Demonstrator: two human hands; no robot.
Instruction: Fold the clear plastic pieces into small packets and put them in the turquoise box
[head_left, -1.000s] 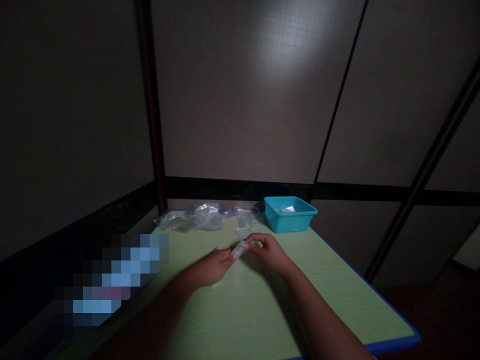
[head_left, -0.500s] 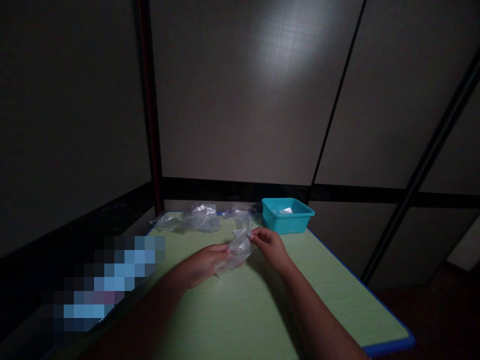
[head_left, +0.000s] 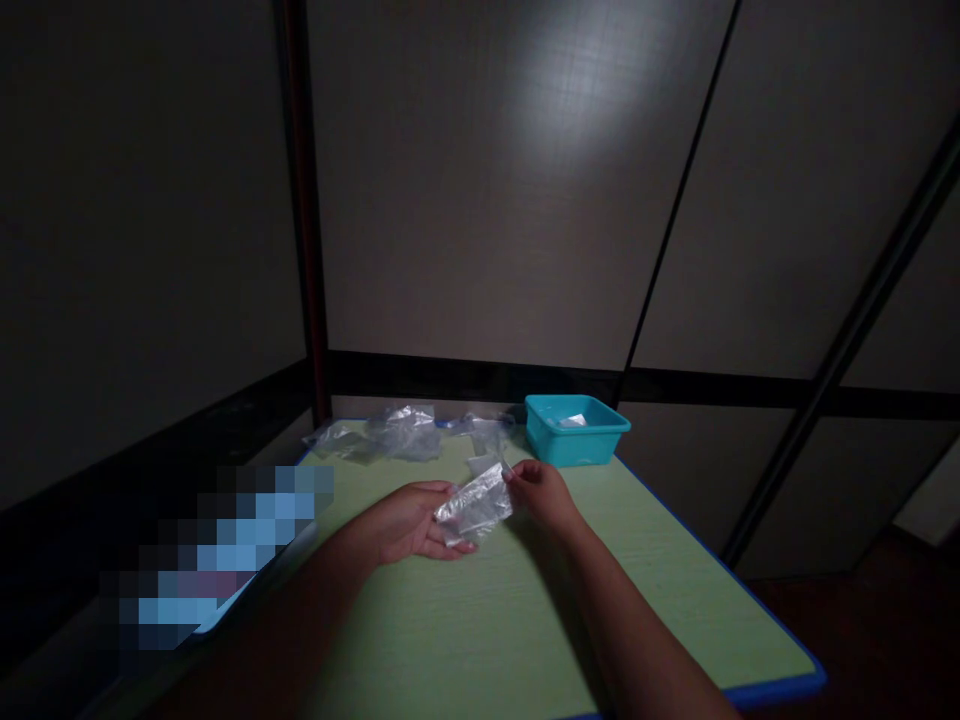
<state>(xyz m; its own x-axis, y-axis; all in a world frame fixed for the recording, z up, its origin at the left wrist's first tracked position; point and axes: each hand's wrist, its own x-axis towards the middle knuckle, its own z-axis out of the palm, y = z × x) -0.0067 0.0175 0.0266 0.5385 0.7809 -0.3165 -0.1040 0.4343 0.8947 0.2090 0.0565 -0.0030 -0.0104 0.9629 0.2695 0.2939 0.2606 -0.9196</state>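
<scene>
A small clear plastic bag (head_left: 475,506) is held between both hands above the green table (head_left: 525,620). My left hand (head_left: 411,522) lies palm up under its left end, fingers curled on the plastic. My right hand (head_left: 541,493) pinches its upper right corner. The bag is stretched out flat and catches some light.
A teal plastic tub (head_left: 576,428) with something pale inside stands at the table's far right. A heap of several clear plastic bags (head_left: 397,434) lies at the far left. The table has a blue edge (head_left: 772,685). Dark wall panels close in behind and left.
The small rolled-up piece between my fingertips has been drawn out into a flat bag. My left hand turned palm up and moved back a little; my right hand stayed near the bag's right corner.
</scene>
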